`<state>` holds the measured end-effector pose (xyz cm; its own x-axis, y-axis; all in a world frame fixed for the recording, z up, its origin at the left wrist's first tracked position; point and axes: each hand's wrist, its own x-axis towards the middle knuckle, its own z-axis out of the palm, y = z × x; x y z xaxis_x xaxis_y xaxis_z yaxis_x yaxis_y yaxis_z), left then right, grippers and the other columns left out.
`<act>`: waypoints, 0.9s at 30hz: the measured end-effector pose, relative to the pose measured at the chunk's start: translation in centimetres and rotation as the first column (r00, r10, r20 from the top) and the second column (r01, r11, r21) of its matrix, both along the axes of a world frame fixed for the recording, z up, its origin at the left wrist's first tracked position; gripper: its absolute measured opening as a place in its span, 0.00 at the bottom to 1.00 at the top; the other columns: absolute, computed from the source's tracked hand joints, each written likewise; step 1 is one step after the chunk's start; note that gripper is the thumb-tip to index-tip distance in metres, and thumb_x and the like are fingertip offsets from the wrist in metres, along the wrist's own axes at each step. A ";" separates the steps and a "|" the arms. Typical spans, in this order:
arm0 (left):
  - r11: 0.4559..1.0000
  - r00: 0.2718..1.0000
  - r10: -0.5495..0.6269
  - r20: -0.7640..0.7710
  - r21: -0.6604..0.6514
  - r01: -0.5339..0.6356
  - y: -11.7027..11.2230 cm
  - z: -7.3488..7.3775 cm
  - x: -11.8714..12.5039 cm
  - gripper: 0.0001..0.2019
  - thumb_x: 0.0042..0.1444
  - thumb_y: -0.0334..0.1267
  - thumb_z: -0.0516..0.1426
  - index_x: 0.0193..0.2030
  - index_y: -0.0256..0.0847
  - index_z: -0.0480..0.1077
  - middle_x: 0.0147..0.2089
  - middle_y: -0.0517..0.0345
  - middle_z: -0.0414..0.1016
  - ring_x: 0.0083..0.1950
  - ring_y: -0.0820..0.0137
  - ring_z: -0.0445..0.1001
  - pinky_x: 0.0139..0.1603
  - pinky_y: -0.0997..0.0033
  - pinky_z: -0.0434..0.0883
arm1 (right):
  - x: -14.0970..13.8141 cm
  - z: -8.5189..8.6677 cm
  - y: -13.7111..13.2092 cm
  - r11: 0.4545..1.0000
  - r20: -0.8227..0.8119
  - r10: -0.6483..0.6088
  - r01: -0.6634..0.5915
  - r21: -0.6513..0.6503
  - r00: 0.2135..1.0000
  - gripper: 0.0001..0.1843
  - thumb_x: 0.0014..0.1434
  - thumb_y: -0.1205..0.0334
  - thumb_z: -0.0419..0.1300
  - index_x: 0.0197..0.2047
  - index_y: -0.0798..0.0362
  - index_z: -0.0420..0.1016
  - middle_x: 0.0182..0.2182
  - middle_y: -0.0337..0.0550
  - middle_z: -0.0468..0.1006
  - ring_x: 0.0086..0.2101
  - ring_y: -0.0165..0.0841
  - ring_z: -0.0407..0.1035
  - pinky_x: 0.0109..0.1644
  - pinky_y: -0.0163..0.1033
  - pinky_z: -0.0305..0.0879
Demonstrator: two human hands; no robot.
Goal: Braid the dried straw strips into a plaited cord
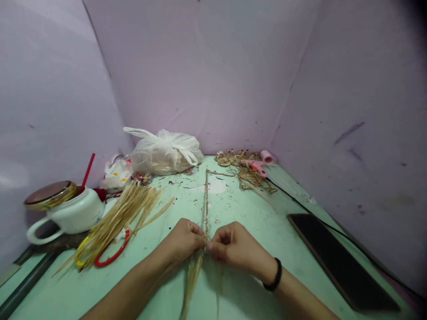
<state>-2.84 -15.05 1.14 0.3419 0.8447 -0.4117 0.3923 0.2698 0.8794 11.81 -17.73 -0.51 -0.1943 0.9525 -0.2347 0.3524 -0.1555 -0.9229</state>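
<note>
My left hand (184,239) and my right hand (233,246) meet at the middle of the green table (253,213), both pinched on a thin twisted straw cord (206,200) that runs away from me across the table. Loose straw strands (191,280) hang from the pinch toward me. My right wrist wears a black band (276,275).
A bundle of straw strips (116,218) lies left on red and yellow rings (111,255). A white lidded mug (66,211) with a red straw stands far left. A white plastic bag (165,153), coiled twine (247,171), a pink glue gun (255,165), a dark phone (336,258).
</note>
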 end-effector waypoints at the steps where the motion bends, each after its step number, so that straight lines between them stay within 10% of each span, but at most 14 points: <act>1: 1.000 1.000 -0.007 -0.012 -0.018 0.007 0.0 0.1 0.0 0.03 0.31 0.29 0.51 0.12 0.36 0.61 0.10 0.66 0.51 0.16 0.81 0.46 0.18 0.76 0.42 | 0.2 0.2 0.2 0.998 -0.055 -0.059 0.057 -0.027 0.997 0.05 0.41 0.65 0.59 0.18 0.57 0.69 0.14 0.38 0.68 0.18 0.24 0.59 0.21 0.30 0.54; 7: 0.998 0.998 -0.051 0.039 -0.037 0.053 -0.1 0.0 0.2 0.03 0.31 0.30 0.50 0.12 0.36 0.61 0.10 0.66 0.52 0.15 0.82 0.45 0.18 0.76 0.42 | -0.6 0.8 0.3 0.931 -0.400 -0.145 -0.012 -0.364 0.905 0.07 0.42 0.64 0.59 0.21 0.56 0.63 0.13 0.34 0.64 0.18 0.25 0.63 0.23 0.31 0.59; 13: 0.997 0.997 -0.073 -0.021 -0.014 0.073 0.1 -0.5 0.0 0.03 0.31 0.30 0.50 0.13 0.36 0.62 0.10 0.68 0.49 0.15 0.81 0.44 0.18 0.76 0.42 | -1.1 0.2 0.2 0.970 -0.171 -0.127 0.086 -0.228 0.977 0.08 0.44 0.69 0.56 0.17 0.57 0.65 0.07 0.28 0.53 0.12 0.18 0.42 0.17 0.30 0.36; 21: 0.959 0.910 -0.094 -0.404 0.210 0.192 -0.2 0.3 -0.4 0.05 0.36 0.33 0.51 0.15 0.36 0.65 0.13 0.64 0.55 0.19 0.77 0.53 0.21 0.75 0.49 | -1.2 0.0 0.4 0.966 -0.211 -0.159 0.108 -0.235 0.965 0.08 0.41 0.70 0.55 0.14 0.57 0.65 0.08 0.31 0.56 0.12 0.19 0.43 0.18 0.31 0.36; 27: 0.834 0.772 0.002 -0.636 0.427 0.350 -4.0 1.0 0.6 0.12 0.48 0.37 0.48 0.21 0.38 0.69 0.20 0.54 0.66 0.22 0.72 0.60 0.25 0.72 0.49 | -1.5 0.6 0.0 0.930 -0.305 -0.272 0.168 -0.327 0.913 0.04 0.37 0.71 0.56 0.15 0.56 0.64 0.08 0.30 0.59 0.12 0.19 0.45 0.18 0.30 0.37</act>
